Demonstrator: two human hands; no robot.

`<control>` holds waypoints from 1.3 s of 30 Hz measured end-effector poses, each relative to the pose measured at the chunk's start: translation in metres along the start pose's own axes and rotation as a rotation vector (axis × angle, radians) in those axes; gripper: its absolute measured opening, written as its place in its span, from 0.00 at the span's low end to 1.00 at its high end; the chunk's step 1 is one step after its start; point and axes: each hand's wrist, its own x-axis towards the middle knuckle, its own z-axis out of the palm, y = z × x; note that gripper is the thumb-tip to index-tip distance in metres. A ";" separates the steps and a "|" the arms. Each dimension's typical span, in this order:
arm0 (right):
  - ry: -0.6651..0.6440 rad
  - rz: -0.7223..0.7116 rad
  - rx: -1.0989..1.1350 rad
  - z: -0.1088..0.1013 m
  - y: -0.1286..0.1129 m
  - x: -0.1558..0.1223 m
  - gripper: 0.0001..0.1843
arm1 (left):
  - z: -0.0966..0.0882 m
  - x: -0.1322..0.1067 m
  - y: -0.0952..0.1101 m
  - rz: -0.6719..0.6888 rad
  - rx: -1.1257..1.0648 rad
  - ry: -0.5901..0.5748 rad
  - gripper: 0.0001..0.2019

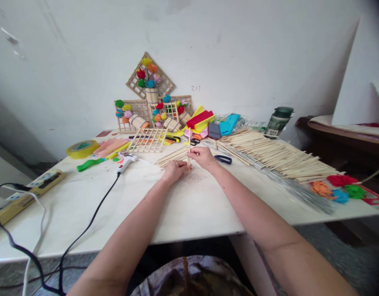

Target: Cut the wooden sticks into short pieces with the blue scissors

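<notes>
I had both hands closed on one upright stick (pixel 189 149) near the middle of the table (pixel 189 209): my left hand (pixel 174 170) pinched its lower end against the tabletop, and my right hand (pixel 204 156) gripped it higher up. A small stick bundle (pixel 172 157) lay just behind my hands, with the glue gun (pixel 126 160) to the left and blue scissors (pixel 222 159) just right of my right hand.

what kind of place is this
Probably a home craft workspace: a hot glue gun, a heap of wooden sticks, and finished stick lattices with paper flowers propped against the wall.
</notes>
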 end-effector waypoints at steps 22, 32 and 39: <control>0.112 0.008 0.148 0.006 -0.005 0.002 0.16 | 0.015 -0.003 0.022 0.059 -0.550 0.047 0.20; 0.095 0.081 0.252 0.011 0.003 -0.004 0.16 | 0.015 -0.003 0.019 -0.015 -0.659 0.002 0.20; -0.018 0.240 -0.080 -0.011 0.007 0.003 0.17 | 0.011 -0.003 0.015 -0.025 -0.643 0.009 0.18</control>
